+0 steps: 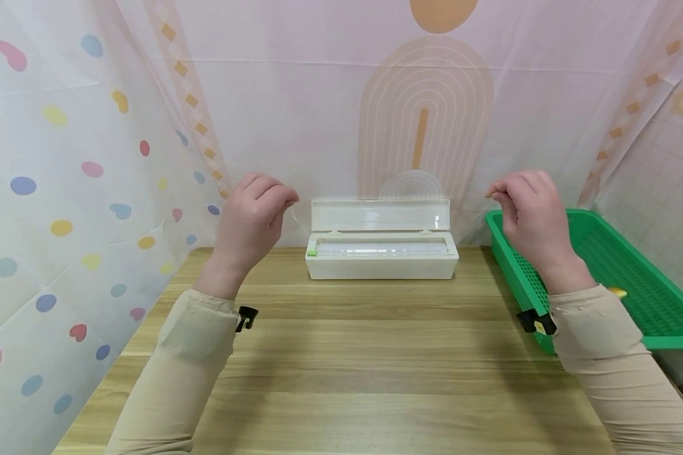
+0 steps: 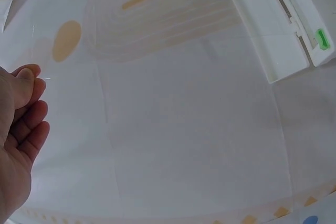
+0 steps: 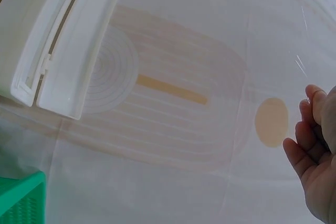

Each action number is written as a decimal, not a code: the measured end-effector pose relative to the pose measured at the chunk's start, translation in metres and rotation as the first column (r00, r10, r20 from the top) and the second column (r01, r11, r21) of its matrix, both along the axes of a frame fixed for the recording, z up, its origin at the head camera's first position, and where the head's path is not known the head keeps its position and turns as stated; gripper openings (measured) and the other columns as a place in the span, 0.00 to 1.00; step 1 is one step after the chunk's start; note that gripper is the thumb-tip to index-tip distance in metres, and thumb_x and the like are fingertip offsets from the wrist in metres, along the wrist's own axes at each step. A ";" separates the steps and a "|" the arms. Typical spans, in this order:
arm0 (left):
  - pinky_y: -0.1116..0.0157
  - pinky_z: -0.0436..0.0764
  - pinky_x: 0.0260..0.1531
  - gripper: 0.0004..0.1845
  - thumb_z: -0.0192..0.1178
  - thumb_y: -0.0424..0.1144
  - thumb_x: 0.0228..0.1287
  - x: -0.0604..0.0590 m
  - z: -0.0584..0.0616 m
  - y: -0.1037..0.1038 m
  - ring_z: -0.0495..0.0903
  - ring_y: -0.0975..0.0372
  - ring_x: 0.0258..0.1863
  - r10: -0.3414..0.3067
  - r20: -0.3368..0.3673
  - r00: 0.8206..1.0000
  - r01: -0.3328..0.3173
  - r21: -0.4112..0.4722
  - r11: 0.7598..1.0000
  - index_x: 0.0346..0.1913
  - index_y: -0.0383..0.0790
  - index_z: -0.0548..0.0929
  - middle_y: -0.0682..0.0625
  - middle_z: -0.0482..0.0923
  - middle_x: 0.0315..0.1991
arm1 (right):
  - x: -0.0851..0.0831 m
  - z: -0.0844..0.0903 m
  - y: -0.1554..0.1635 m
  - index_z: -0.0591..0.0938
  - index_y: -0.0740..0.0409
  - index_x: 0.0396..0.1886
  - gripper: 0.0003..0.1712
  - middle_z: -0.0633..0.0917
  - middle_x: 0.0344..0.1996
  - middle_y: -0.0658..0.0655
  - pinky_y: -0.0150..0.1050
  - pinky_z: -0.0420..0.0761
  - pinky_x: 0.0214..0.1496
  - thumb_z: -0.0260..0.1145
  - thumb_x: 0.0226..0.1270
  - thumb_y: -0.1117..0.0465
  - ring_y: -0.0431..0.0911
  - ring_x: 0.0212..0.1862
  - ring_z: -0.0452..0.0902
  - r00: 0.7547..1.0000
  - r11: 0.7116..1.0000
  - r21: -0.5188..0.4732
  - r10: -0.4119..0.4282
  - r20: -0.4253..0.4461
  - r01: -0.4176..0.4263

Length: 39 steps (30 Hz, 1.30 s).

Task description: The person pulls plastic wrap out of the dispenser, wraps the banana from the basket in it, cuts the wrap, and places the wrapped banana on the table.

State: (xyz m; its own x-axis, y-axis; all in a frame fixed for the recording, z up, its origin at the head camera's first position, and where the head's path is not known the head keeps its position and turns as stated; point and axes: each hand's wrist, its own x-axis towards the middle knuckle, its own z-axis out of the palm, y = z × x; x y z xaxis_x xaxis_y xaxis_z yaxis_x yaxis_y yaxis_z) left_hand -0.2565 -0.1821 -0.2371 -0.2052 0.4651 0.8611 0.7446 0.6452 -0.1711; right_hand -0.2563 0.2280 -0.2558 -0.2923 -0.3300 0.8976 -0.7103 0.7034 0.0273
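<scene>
A white cling film dispenser (image 1: 381, 268) stands at the back of the table, its clear-topped lid (image 1: 380, 216) raised. A green slider (image 1: 312, 253) sits at the left end of its front strip. My left hand (image 1: 250, 212) is in the air to the left of the dispenser, thumb and index finger pinched together. To the right, my right hand (image 1: 532, 215) pinches at a similar height. Between them is almost invisible clear cling film (image 3: 300, 65), showing only as thin glints near the fingertips in the wrist views. The film's edges cannot be made out.
A green plastic basket (image 1: 674, 342) stands at the right side of the table, partly behind my right forearm, with a small yellow item (image 1: 618, 291) in it. Patterned curtains (image 1: 284, 126) hang behind the wooden table (image 1: 341, 360) and along its left side.
</scene>
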 end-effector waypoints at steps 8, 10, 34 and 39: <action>0.54 0.79 0.37 0.03 0.64 0.22 0.61 0.005 0.004 0.000 0.77 0.47 0.33 -0.004 -0.006 1.000 0.004 0.019 1.000 0.33 0.31 0.84 0.40 0.81 0.30 | 0.006 0.005 -0.002 0.79 0.71 0.33 0.04 0.81 0.28 0.65 0.52 0.70 0.44 0.62 0.64 0.80 0.61 0.36 0.72 1.000 1.000 -0.020 0.002 -0.010 -0.003; 0.54 0.79 0.37 0.03 0.64 0.22 0.61 0.006 0.004 0.001 0.77 0.47 0.34 -0.009 -0.010 1.000 0.010 0.022 1.000 0.33 0.31 0.84 0.40 0.81 0.30 | 0.008 0.006 -0.001 0.79 0.71 0.33 0.04 0.81 0.28 0.66 0.52 0.70 0.44 0.62 0.64 0.80 0.61 0.36 0.72 1.000 1.000 -0.015 -0.002 -0.006 0.002; 0.53 0.78 0.37 0.05 0.64 0.20 0.60 0.017 0.014 0.002 0.77 0.47 0.33 -0.036 -0.031 0.999 0.038 0.053 0.998 0.33 0.31 0.84 0.41 0.81 0.29 | 0.018 0.014 -0.004 0.78 0.70 0.31 0.07 0.80 0.26 0.66 0.53 0.68 0.41 0.64 0.59 0.82 0.62 0.34 0.71 0.999 0.997 -0.072 0.004 -0.053 -0.008; 0.52 0.77 0.37 0.05 0.63 0.21 0.61 0.019 0.016 0.004 0.77 0.47 0.32 -0.051 -0.052 0.997 0.054 0.073 0.996 0.32 0.33 0.84 0.42 0.80 0.28 | 0.020 0.017 -0.004 0.78 0.70 0.31 0.07 0.80 0.26 0.66 0.53 0.68 0.41 0.64 0.59 0.82 0.62 0.34 0.70 0.998 0.998 -0.070 0.004 -0.058 -0.008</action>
